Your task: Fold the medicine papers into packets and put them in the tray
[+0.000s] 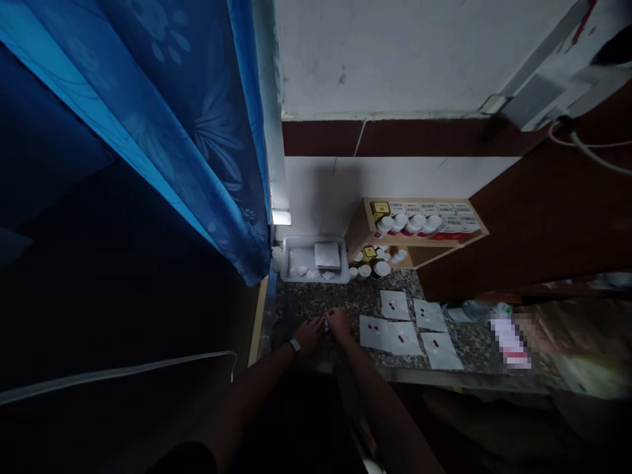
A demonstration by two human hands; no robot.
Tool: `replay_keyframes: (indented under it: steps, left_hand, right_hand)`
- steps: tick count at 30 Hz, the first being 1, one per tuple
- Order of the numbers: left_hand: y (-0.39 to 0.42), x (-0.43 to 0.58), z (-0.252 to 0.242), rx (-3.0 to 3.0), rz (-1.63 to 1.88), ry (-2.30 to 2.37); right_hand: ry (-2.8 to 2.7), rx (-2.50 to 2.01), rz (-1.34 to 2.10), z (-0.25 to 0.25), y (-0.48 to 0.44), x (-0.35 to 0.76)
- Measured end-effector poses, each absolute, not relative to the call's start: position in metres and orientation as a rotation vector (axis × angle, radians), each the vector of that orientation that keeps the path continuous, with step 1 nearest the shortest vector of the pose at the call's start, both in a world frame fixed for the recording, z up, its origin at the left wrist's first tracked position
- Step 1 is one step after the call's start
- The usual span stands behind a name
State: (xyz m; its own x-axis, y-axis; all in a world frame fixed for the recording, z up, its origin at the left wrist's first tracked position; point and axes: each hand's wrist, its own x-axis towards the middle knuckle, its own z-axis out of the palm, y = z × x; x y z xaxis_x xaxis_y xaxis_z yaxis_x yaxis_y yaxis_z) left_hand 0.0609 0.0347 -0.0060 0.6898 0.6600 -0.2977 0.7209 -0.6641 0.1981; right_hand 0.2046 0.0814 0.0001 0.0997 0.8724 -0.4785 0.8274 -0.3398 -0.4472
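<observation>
- The left hand (309, 336) and right hand (338, 322) are close together over the counter, both closed in a pinch, with their fingertips (324, 323) meeting.
- Between those fingertips sits a small white piece (326, 324), probably paper, too small to make out its exact shape.
- A dark fitness band (295, 345) circles the left wrist.
- Under both hands lies a speckled granite counter (316, 303).
- Just right of the right hand, five white paper squares (395, 305) lie spread out, some nearly touching.
- Most of the squares carry small dark red tablets (401, 338).
- Ahead of the hands, a white plastic tray (284, 263) holds folded paper packets (327, 255).
- Ahead and to the right, a wooden shelf (419, 242) holds white pill bottles (399, 222), with more bottles below it on the counter.
- Far right of the hands, a blurred object (511, 342) lies at the counter's edge.
- Left of the hands hangs a blue curtain (207, 131).
</observation>
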Motion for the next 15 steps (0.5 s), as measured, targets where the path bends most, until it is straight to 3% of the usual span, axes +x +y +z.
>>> replay_keyframes:
  steps: [7, 15]
  left_hand:
    - [0.035, 0.065, -0.015, 2.62, -0.286, 1.066]
    - [0.04, 0.066, -0.014, 2.611, -0.185, 1.062]
  right_hand:
    - [-1.915, -2.368, 0.778, 0.008, 0.077, 0.211]
    - [-2.6, -1.666, 0.432, -0.001, 0.044, 0.229]
